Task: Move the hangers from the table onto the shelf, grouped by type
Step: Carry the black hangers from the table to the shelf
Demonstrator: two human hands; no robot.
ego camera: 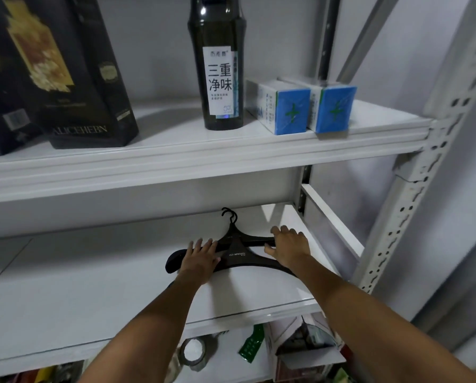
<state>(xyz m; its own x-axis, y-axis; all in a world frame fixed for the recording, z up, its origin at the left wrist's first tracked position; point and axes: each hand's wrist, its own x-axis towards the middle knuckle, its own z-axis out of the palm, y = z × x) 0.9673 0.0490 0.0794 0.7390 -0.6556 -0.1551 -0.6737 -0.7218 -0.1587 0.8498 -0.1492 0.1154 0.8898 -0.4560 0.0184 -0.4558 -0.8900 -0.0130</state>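
Black hangers (235,254) stacked flat on the middle shelf (93,286), hooks pointing toward the back wall, long axis running left to right. Left hand (199,257) spread flat over the left arm of the stack, fingers (201,244) released, pressing rather than clenching. Right hand (289,247) over the right arm, fingers extended, thumb tucked at the near edge; no clear clench. Both hands equally near, one at each end. Probably squaring the stack before letting go.
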